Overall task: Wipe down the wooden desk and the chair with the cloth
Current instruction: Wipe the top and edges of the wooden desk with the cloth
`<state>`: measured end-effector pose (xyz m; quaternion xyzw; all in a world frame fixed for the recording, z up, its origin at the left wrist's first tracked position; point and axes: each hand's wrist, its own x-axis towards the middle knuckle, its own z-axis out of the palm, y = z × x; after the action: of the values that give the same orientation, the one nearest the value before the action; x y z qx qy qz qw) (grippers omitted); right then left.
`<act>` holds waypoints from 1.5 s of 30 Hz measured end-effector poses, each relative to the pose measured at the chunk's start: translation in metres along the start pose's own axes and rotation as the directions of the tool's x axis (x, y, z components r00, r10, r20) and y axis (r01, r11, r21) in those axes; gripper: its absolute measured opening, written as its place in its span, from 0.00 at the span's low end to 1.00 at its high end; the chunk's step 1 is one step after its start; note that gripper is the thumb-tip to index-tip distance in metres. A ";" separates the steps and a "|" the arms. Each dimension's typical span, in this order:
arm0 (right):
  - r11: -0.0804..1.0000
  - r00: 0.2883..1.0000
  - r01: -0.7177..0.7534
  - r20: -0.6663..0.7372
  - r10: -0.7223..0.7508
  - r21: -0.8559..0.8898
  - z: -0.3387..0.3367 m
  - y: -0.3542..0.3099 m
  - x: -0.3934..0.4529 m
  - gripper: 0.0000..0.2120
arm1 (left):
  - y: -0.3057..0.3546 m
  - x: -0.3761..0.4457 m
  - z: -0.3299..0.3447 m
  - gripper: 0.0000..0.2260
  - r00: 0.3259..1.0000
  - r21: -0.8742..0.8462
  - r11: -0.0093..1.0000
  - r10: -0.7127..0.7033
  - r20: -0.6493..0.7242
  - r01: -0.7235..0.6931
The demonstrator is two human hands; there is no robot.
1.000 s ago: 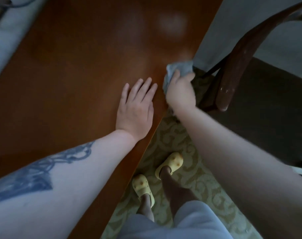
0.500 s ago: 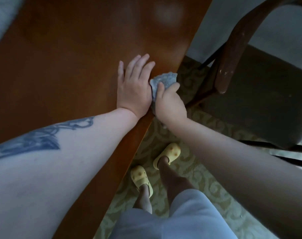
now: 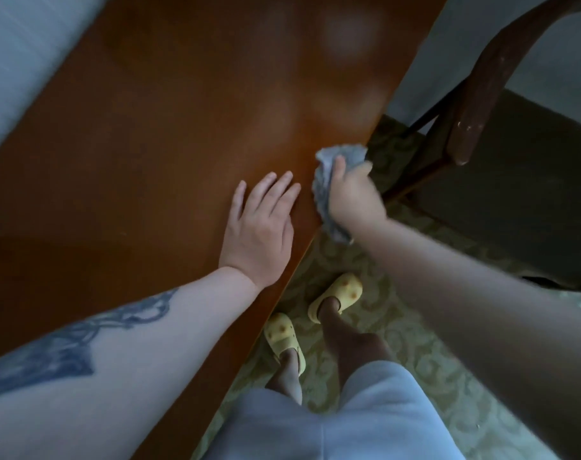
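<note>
The glossy brown wooden desk (image 3: 169, 144) fills the left and middle of the view, its right edge running diagonally. My left hand (image 3: 261, 230) lies flat on the desk near that edge, fingers apart, holding nothing. My right hand (image 3: 354, 194) grips a crumpled light blue cloth (image 3: 325, 184) and presses it on the desk's right edge, just right of my left hand. The dark wooden chair (image 3: 481, 91) stands to the right, with its curved armrest and dark seat (image 3: 528, 194) beyond my right hand.
A patterned green carpet (image 3: 425, 330) lies under the desk edge and chair. My feet in yellow clogs (image 3: 337, 295) stand close to the desk. A pale wall (image 3: 448, 44) is behind the chair and a pale surface (image 3: 27, 54) borders the desk's left side.
My right hand with the cloth slid toward me along the desk edge until it touched my left hand, then moved away along the edge again. My left hand stayed flat on the desk.
</note>
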<state>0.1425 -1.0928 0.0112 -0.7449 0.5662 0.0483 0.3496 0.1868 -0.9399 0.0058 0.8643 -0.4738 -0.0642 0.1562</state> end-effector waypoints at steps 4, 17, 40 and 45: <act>0.999 0.995 -0.040 -0.091 0.041 0.016 -0.023 -0.025 0.051 0.22 | 0.000 -0.002 0.001 0.21 1.000 0.003 1.000 0.001 -0.009 -0.001; 0.955 0.984 -0.172 -0.006 0.179 0.241 -0.020 -0.036 0.031 0.23 | 0.000 0.000 0.000 0.21 1.000 0.020 1.000 0.019 -0.005 -0.019; 0.996 0.993 -0.019 0.122 0.007 0.092 0.010 0.002 -0.039 0.23 | -0.028 -0.052 -0.021 0.25 0.987 0.081 0.993 0.075 0.145 -0.088; 0.924 0.995 -0.087 -0.011 0.099 0.373 0.029 -0.016 -0.044 0.23 | -0.045 -0.120 -0.022 0.24 0.988 0.054 0.999 -0.006 0.151 -0.002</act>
<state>0.1501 -1.0393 0.0175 -0.6382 0.6049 -0.0543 0.4732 0.1635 -0.8121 0.0067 0.8613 -0.4851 -0.1169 0.0961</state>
